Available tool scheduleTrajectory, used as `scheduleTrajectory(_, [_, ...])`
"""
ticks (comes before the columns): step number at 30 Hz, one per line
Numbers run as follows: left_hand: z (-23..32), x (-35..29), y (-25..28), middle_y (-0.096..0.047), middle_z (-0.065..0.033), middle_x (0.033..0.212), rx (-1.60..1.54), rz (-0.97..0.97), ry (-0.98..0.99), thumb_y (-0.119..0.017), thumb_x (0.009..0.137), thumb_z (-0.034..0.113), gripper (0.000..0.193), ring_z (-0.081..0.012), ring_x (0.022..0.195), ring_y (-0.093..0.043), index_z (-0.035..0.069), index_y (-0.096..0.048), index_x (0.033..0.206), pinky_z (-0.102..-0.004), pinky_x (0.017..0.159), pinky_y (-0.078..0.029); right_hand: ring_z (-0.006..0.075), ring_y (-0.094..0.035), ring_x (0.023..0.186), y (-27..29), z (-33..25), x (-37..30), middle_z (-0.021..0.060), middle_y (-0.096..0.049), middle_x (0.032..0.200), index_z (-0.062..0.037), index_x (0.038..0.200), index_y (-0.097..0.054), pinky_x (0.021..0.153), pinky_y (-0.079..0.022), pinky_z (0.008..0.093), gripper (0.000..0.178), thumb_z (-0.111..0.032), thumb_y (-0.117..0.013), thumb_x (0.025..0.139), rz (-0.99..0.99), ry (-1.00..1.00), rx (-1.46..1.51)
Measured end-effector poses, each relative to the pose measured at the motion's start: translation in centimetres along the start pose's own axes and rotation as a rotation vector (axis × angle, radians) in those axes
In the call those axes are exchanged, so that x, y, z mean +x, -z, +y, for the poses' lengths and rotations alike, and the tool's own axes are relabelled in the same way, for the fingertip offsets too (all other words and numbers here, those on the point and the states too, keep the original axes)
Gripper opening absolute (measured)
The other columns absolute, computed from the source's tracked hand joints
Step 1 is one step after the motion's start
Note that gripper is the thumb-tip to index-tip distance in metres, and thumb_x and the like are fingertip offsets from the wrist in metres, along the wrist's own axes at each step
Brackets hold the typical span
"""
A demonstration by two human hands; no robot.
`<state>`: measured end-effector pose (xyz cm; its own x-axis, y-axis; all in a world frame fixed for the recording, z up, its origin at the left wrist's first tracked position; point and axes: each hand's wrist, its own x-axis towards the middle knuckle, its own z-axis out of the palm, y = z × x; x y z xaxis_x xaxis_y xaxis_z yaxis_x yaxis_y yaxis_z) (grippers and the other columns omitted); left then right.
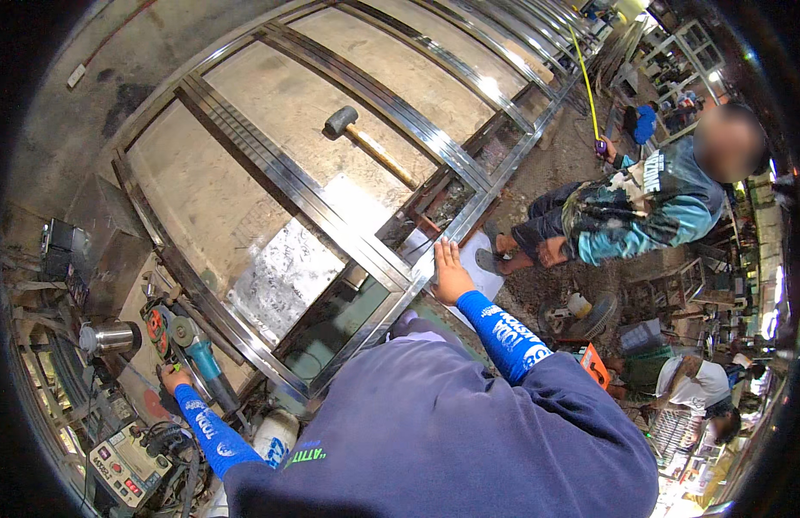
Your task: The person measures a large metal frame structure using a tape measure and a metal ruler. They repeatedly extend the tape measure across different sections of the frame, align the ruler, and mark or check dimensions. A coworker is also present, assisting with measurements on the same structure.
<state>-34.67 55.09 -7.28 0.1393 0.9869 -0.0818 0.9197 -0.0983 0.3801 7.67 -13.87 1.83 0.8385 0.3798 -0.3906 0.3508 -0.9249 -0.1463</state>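
Observation:
My right hand [452,274] lies with its fingers stretched out on the corner of a shiny metal frame [365,255]. The frame is welded-looking square tubing with several crossbars, resting on a broad table. Out to the left, my left hand [173,378] is closed around something small with a yellow-green part, too little of it showing to name. Just beside that hand lies a teal angle grinder [205,358], with a second, red-disc grinder [158,328] next to it. A black-headed mallet [374,151] with a wooden handle lies inside the frame, apart from both hands.
A co-worker [646,207] on the right holds a yellow tape measure [583,78] stretched along the frame's far end. Another person [693,384] crouches at lower right. A steel mug [109,337] and a control box [126,466] with cables stand at left.

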Motion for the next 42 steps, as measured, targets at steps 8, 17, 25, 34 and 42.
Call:
scheduleTrajectory(8, [7.3,-4.3,6.6,-0.064,-0.0171,0.125,0.264,0.352,-0.103,-0.076,0.091,0.016,0.039,-0.0387,0.118,-0.06,0.012,-0.065,0.128,-0.0494,0.1,-0.047,0.0471,-0.014,0.155,0.4,0.4,0.3,0.0259,-0.009,0.169,0.0011,0.161,-0.012,0.121,-0.036,0.0495,0.113,-0.023,-0.083,0.077,-0.001,0.037,-0.037])
scheduleTrajectory(17, [23.1,-16.7,12.1,-0.062,-0.0176,0.126,-0.384,0.649,-0.733,-0.073,0.095,0.02,0.041,-0.0364,0.116,-0.06,0.0,-0.061,0.129,-0.0497,0.102,-0.045,0.0374,-0.053,0.136,7.4,-8.7,-2.9,0.0221,-0.057,0.145,0.0004,0.143,-0.054,0.112,-0.045,0.0453,0.068,-0.032,-0.078,0.088,0.017,0.316,0.745])
scheduleTrajectory(25, [33.2,-39.1,5.9,-0.069,-0.0119,0.109,-0.938,-0.84,-1.006,-0.077,0.079,-0.004,0.034,-0.0245,0.105,-0.066,0.002,-0.071,0.111,-0.036,0.091,-0.054,0.0304,-0.057,0.134,11.5,-14.5,-6.9,0.0198,-0.059,0.146,-0.0054,0.154,-0.045,0.111,-0.043,0.0371,0.077,-0.038,-0.077,0.092,-0.389,0.857,0.983])
scheduleTrajectory(34, [34.7,-39.4,2.7,-0.067,-0.0032,0.108,-0.733,-1.319,-0.751,-0.075,0.081,-0.002,0.034,-0.011,0.089,-0.062,0.003,-0.074,0.116,-0.0269,0.082,-0.052,0.0347,-0.065,0.122,5.9,-6.2,-8.7,0.024,-0.065,0.134,-0.0061,0.151,-0.049,0.105,-0.049,0.0414,0.065,-0.032,-0.069,0.096,-0.273,0.582,0.786])
scheduleTrajectory(42, [39.8,-19.8,2.2,-0.065,-0.008,0.127,-0.994,-0.412,-0.736,-0.074,0.088,-0.006,0.045,-0.0138,0.102,-0.064,0.001,-0.063,0.131,-0.0317,0.09,-0.054,0.0327,-0.07,0.103,-3.7,15.7,-9.7,0.0186,-0.073,0.103,-0.008,0.113,-0.07,0.092,-0.053,0.0427,0.027,-0.023,-0.066,0.092,-0.043,0.208,0.805])
